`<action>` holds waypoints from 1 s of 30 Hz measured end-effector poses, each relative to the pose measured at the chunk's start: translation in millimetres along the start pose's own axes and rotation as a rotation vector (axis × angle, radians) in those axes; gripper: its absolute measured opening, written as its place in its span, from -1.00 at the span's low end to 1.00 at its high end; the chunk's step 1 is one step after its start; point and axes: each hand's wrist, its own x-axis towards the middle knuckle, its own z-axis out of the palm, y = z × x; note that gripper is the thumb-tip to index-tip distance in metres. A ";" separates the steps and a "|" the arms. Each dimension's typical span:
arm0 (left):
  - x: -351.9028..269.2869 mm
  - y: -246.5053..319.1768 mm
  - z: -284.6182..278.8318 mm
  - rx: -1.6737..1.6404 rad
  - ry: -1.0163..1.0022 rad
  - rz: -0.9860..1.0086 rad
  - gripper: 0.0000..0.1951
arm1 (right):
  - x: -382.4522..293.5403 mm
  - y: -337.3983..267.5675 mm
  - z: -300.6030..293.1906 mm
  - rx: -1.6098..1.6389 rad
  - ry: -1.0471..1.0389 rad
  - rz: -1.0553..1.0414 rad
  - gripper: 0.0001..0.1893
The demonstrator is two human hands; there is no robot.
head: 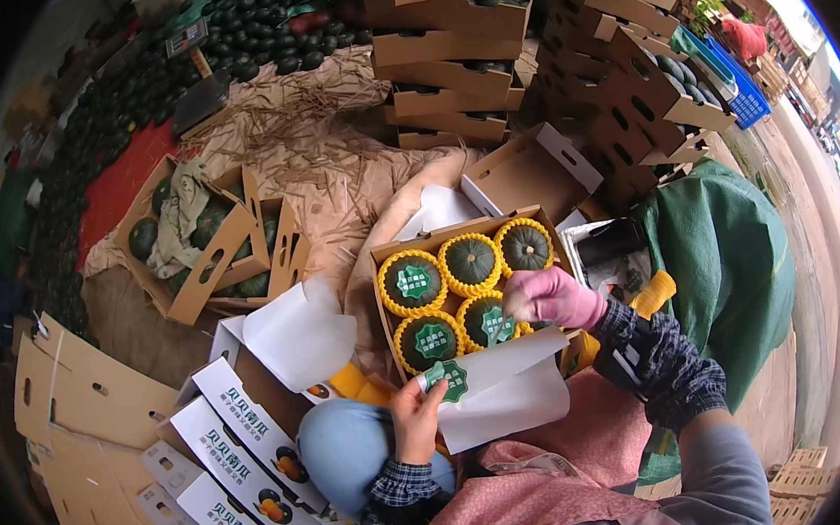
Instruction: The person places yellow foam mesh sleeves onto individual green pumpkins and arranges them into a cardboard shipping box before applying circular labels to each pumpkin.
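My bare left hand (pixel 416 417) grips a white backing sheet (pixel 508 396) with a green printed sticker (pixel 450 381) by its upper-left corner. In a pink glove, my right hand (pixel 552 299) hovers over an open cardboard box (pixel 386 323), fingers drawn together beside a green sticker (pixel 497 324) on the front-middle pumpkin. Whether they pinch that sticker is unclear. Dark green pumpkins sit in yellow foam nets in the box. The back-left pumpkin (pixel 413 283) and front-left pumpkin (pixel 427 339) bear stickers; the back-middle pumpkin (pixel 471 260) and back-right pumpkin (pixel 526 247) show bare skin. Glove and sheet mostly hide the front-right one.
Printed white cartons (pixel 239 454) stand at my left knee. Beyond are open boxes of loose pumpkins (pixel 199 228) and an empty carton (pixel 524 173). Tall stacks of cardboard boxes (pixel 447 45) rise behind. A green sheet (pixel 716 269) bulges at right, beside a small tray (pixel 606 251).
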 end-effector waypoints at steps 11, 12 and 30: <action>4.6 -5.5 5.5 0.103 -0.088 -0.040 -0.77 | 93.5 128.2 -69.4 -0.710 0.314 0.190 -0.74; 5.2 -4.7 4.4 0.107 -0.079 -0.045 -0.77 | 94.8 125.1 -66.9 -0.728 0.274 0.192 -0.78; -3.9 9.8 9.4 0.046 -0.217 -0.076 -0.82 | 6.1 5.0 85.8 -1.005 0.044 -0.333 -0.67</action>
